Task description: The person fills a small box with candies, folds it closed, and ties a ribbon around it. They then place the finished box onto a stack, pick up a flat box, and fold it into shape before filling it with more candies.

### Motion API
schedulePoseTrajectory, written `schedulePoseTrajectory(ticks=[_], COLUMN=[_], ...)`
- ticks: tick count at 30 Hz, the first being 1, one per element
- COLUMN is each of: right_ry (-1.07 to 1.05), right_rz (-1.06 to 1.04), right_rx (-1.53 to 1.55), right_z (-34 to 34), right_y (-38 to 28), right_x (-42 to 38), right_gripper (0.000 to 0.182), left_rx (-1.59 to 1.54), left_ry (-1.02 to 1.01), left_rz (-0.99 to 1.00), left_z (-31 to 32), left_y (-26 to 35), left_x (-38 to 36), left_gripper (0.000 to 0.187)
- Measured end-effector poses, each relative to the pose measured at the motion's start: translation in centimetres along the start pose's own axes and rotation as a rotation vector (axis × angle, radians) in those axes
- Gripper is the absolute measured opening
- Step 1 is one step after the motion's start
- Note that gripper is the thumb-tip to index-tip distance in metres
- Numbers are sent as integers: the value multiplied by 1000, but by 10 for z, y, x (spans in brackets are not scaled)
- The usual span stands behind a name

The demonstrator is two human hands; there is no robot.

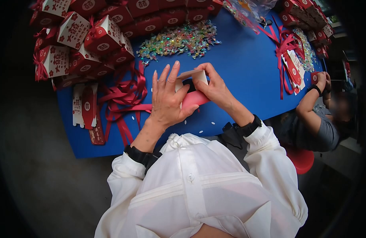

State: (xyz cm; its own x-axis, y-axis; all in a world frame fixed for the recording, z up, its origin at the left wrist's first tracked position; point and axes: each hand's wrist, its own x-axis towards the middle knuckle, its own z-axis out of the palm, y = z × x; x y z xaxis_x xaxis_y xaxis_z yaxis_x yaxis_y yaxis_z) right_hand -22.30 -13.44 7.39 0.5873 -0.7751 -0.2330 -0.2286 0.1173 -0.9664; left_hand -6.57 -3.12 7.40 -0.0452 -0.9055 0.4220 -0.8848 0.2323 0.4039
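A small folded paper box (193,74), pale inside with its top open, is held between my two hands near the table's front edge. My left hand (165,97) grips its left side between thumb and forefinger, the other fingers stretched upward. With bent fingers and thumb, my right hand (212,83) pinches the right flap and side. A wide pink-red ribbon (196,100) lies across the near side of the box and runs leftward under my left hand. My fingers hide much of the box.
Finished red and white boxes (103,37) are stacked at the back left. Wrapped candies (179,41) form a heap behind my hands. Loose ribbons (121,93) and flat box blanks (87,105) lie left. Another person (314,115) works at the right, near more ribbons (288,41).
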Motion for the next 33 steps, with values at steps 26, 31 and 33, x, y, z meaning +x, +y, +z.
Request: schedulePoseTrajectory(ticks=[26, 31, 33], right_ry=[-255, -399, -364], right_rz=[103, 19, -24], right_rx=[31, -54, -182], right_z=[-17, -18, -17], right_y=[-47, -46, -43], right_x=[0, 0, -1], right_gripper=[48, 45, 47], left_rx=[-831, -923, -1027], left_ry=[-117, -154, -158], left_rz=[-65, -156, -179], left_z=[16, 15, 13], left_y=[-30, -31, -28], left_x=[-17, -23, -21], left_gripper=[107, 113, 116])
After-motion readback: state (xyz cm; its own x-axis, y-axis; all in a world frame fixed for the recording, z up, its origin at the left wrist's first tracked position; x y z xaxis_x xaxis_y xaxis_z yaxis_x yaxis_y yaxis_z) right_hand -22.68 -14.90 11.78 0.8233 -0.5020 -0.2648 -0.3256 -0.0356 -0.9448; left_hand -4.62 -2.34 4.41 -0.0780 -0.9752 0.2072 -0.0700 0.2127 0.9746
